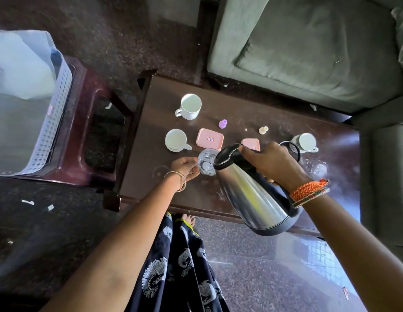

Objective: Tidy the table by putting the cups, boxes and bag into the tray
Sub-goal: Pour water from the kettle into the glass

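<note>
My right hand (271, 162) grips the black handle of a steel kettle (254, 199), tilted with its spout over a clear glass (206, 162). My left hand (185, 166) holds that glass at its left side on the dark brown table (155, 176). Three white cups stand on the table: one at the back (189, 106), one at the left (176, 140), one at the right (306, 142). A pink box (210, 139) lies in the middle; a second pink box (250, 143) is partly hidden behind the kettle. The white perforated tray (54, 122) sits on a stool to the left, holding a clear bag (20, 64).
A small purple bottle (222, 123) and a small cream bottle (263, 130) stand on the table. A black strainer (292, 149) lies beside the right cup, another clear glass (319, 168) near it. A grey-green sofa (308, 48) borders the table's far and right sides.
</note>
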The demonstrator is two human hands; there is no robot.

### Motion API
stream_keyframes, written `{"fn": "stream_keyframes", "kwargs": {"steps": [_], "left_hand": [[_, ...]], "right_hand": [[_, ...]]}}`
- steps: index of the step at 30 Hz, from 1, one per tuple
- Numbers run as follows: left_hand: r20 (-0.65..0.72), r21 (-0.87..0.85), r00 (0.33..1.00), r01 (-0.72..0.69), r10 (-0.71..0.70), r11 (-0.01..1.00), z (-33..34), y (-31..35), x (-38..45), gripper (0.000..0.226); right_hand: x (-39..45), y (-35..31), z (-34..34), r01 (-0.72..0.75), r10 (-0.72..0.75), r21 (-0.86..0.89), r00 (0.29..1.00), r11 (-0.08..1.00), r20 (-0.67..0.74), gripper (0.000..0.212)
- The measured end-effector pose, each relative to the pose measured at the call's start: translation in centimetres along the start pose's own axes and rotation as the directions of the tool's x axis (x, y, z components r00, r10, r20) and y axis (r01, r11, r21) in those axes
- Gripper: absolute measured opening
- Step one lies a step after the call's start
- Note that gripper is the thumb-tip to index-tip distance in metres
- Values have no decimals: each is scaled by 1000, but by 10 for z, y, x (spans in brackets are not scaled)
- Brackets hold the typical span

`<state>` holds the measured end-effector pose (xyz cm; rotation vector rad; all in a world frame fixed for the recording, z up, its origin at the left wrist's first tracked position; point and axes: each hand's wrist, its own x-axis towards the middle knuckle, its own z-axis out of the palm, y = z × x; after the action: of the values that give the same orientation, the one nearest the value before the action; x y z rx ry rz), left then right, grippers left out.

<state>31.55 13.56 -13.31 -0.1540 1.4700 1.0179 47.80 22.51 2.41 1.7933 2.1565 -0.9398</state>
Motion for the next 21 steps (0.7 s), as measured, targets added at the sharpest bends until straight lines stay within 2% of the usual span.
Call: {"fn": "stream_keyframes", "kwargs": {"steps": [10,16,21], "left_hand": [[6,21,1000,-16,16,1000,-2,0,4,20],[3,1,1000,-28,28,1000,-4,-2,6,8],[15,44,1000,-23,22,999,-6,-6,12,16]], "right_hand": [[1,-4,2,-13,13,-51,1000,999,-12,56],[2,-2,2,8,-8,-79,1000,997,-8,57],[1,-2,0,23,-25,-51,999,998,-24,54]]}}
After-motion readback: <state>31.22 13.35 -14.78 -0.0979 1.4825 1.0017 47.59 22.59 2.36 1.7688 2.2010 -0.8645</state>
